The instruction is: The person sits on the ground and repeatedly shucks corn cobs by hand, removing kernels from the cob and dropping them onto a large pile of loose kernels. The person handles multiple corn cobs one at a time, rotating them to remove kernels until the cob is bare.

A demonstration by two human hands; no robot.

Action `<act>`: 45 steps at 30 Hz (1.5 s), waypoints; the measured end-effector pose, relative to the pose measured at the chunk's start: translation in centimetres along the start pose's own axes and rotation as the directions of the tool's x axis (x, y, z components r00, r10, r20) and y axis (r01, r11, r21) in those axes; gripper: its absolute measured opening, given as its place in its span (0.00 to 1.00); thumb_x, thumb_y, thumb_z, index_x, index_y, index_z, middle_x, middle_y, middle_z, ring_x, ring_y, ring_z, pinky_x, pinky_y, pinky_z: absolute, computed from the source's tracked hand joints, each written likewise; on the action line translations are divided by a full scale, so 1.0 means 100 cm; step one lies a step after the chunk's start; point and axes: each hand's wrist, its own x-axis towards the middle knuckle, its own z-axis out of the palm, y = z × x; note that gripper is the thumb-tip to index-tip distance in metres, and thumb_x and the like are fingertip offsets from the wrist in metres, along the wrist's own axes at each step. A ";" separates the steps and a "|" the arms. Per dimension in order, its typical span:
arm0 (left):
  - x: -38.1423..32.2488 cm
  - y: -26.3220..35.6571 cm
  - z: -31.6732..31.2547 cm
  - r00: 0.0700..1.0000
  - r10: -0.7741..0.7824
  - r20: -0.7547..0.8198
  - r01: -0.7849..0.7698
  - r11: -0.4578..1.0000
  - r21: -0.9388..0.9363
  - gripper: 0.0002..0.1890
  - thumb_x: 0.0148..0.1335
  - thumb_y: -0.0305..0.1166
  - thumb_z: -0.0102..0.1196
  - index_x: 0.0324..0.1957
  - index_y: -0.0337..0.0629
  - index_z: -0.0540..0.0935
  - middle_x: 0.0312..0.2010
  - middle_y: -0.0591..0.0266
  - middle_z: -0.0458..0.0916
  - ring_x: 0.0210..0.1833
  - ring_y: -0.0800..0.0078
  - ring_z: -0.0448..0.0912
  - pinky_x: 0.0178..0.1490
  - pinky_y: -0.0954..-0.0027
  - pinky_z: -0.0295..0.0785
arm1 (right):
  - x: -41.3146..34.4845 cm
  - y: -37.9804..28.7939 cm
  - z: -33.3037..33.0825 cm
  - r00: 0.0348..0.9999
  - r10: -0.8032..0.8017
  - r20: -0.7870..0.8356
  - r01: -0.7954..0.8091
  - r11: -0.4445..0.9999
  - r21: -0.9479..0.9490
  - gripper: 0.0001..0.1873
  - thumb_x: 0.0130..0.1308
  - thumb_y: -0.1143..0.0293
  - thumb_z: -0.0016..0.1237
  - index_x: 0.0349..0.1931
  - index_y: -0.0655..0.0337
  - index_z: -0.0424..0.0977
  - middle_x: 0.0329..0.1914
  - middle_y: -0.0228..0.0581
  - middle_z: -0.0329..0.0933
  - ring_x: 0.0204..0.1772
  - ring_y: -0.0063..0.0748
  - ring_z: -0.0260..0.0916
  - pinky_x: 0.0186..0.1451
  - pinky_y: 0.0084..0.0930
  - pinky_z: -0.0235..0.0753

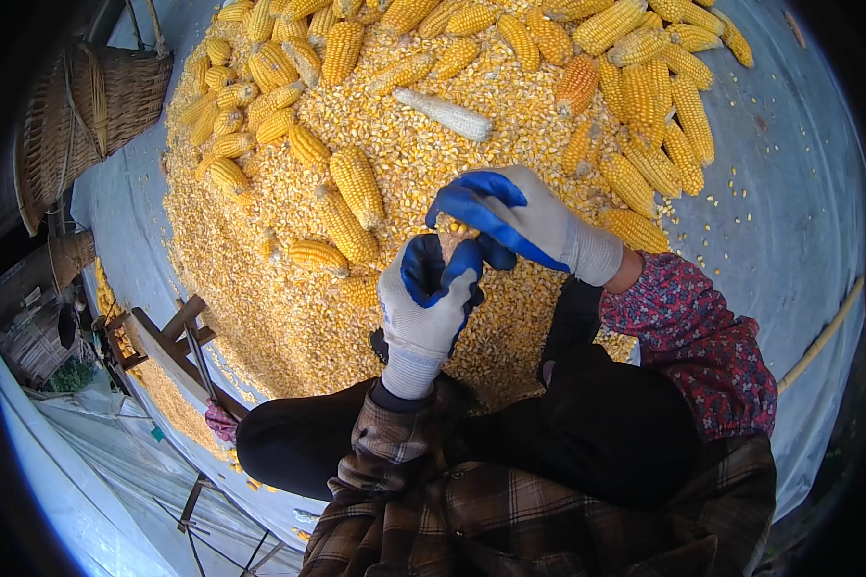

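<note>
Both my hands wear light gray gloves with blue coated palms and fingers. Between them is a mostly bare corn cob point(450, 241), with a few yellow kernels at its upper end. My left hand point(433, 292) grips the cob from below, while my right hand point(501, 216) curls its fingers around the top; the fingers partly hide the cob. Under the hands spreads a heap of loose corn kernels point(296, 324). Yellow corn ears point(356, 186) lie on it to the left. A pale, whitish cob point(444, 114) rests above the hands, near an orange ear point(577, 85).
More ears point(649, 104) are piled at the upper right. Blue-gray plastic sheeting point(779, 166) lies beneath the heap. A woven basket point(108, 94) stands at the upper left, and a wooden frame point(180, 346) is beside my left knee. A bamboo pole point(823, 335) lies at the right.
</note>
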 end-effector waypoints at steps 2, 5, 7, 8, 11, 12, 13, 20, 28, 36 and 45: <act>0.002 -0.004 0.001 0.994 0.111 -0.015 -0.105 0.969 0.222 0.10 0.50 0.23 0.58 0.35 0.34 0.74 0.22 0.64 0.76 0.27 0.83 0.75 0.27 0.79 0.67 | 0.001 0.002 0.003 0.994 -0.101 0.034 0.106 0.971 -0.216 0.13 0.59 0.62 0.52 0.36 0.64 0.73 0.30 0.46 0.76 0.30 0.35 0.76 0.34 0.30 0.74; 0.001 -0.002 0.001 0.964 0.261 0.055 -0.266 0.920 0.288 0.08 0.51 0.22 0.56 0.35 0.33 0.74 0.23 0.64 0.76 0.29 0.82 0.76 0.27 0.79 0.68 | 0.002 0.003 0.009 0.989 -0.147 0.001 0.134 0.896 -0.423 0.10 0.57 0.65 0.53 0.32 0.63 0.73 0.25 0.47 0.74 0.28 0.36 0.75 0.31 0.30 0.73; -0.002 0.006 -0.005 0.971 -0.175 0.163 0.202 0.964 -0.172 0.06 0.58 0.24 0.50 0.36 0.30 0.73 0.25 0.58 0.78 0.24 0.76 0.78 0.25 0.78 0.71 | 0.000 0.003 0.009 0.986 -0.137 -0.092 0.108 0.957 -0.269 0.09 0.57 0.67 0.53 0.28 0.64 0.72 0.21 0.45 0.72 0.25 0.32 0.73 0.29 0.29 0.70; -0.002 0.007 -0.002 0.965 -0.199 0.170 0.224 0.964 -0.145 0.11 0.60 0.31 0.48 0.36 0.31 0.74 0.23 0.59 0.77 0.21 0.75 0.76 0.23 0.78 0.70 | 0.000 0.001 0.008 0.983 -0.124 -0.137 0.097 0.977 -0.189 0.09 0.58 0.68 0.52 0.26 0.64 0.72 0.19 0.44 0.71 0.24 0.31 0.72 0.28 0.28 0.69; -0.002 0.012 0.000 0.962 -0.197 0.191 0.235 0.951 -0.203 0.18 0.63 0.40 0.44 0.38 0.31 0.74 0.21 0.59 0.76 0.18 0.74 0.74 0.21 0.77 0.68 | -0.002 -0.005 0.000 0.981 0.179 -0.077 -0.171 0.980 0.103 0.08 0.61 0.69 0.50 0.29 0.65 0.74 0.18 0.36 0.72 0.24 0.22 0.71 0.28 0.23 0.70; -0.001 0.013 0.000 0.958 -0.191 0.213 0.241 0.941 -0.239 0.18 0.64 0.42 0.44 0.38 0.32 0.74 0.21 0.59 0.76 0.17 0.74 0.74 0.21 0.77 0.68 | -0.003 -0.008 -0.003 0.967 0.241 -0.079 -0.218 0.950 0.225 0.08 0.62 0.69 0.49 0.30 0.65 0.74 0.18 0.34 0.72 0.25 0.21 0.71 0.29 0.21 0.71; 0.000 0.012 0.000 0.962 -0.190 0.195 0.234 0.943 -0.236 0.19 0.64 0.43 0.43 0.38 0.32 0.74 0.21 0.60 0.76 0.17 0.74 0.74 0.21 0.77 0.68 | -0.001 -0.010 -0.003 0.951 0.301 -0.072 -0.260 0.903 0.342 0.09 0.63 0.68 0.48 0.32 0.65 0.75 0.19 0.32 0.73 0.26 0.21 0.72 0.30 0.20 0.72; 0.000 0.003 -0.007 0.951 -0.120 0.285 0.207 0.932 -0.298 0.20 0.66 0.45 0.43 0.38 0.33 0.73 0.23 0.60 0.77 0.20 0.74 0.76 0.24 0.78 0.71 | 0.009 -0.002 -0.003 0.980 -0.192 0.058 0.200 0.957 -0.210 0.11 0.61 0.67 0.48 0.41 0.63 0.72 0.32 0.42 0.76 0.33 0.35 0.75 0.38 0.27 0.74; -0.003 -0.001 -0.003 0.947 -0.043 0.317 0.100 0.981 -0.164 0.26 0.64 0.54 0.41 0.42 0.37 0.74 0.24 0.62 0.79 0.21 0.78 0.74 0.23 0.83 0.62 | 0.002 0.003 -0.010 0.976 0.204 0.078 -0.219 0.925 0.312 0.11 0.66 0.70 0.40 0.39 0.65 0.75 0.33 0.37 0.77 0.37 0.25 0.74 0.41 0.21 0.73; -0.004 -0.021 -0.006 0.791 0.158 0.591 0.406 0.588 -0.700 0.31 0.61 0.55 0.45 0.49 0.32 0.68 0.29 0.57 0.75 0.21 0.68 0.73 0.25 0.72 0.69 | 0.003 0.005 -0.011 0.996 0.013 0.084 -0.025 0.988 0.153 0.12 0.66 0.68 0.41 0.40 0.66 0.74 0.31 0.35 0.77 0.36 0.22 0.73 0.40 0.21 0.73; 0.001 -0.021 -0.008 0.818 -0.110 0.565 0.519 0.566 -0.641 0.26 0.66 0.49 0.41 0.51 0.34 0.68 0.31 0.61 0.76 0.26 0.70 0.74 0.31 0.70 0.70 | 0.004 0.016 -0.002 0.990 0.107 -0.095 -0.128 0.957 -0.260 0.13 0.62 0.69 0.47 0.46 0.62 0.71 0.40 0.46 0.76 0.43 0.44 0.75 0.47 0.32 0.73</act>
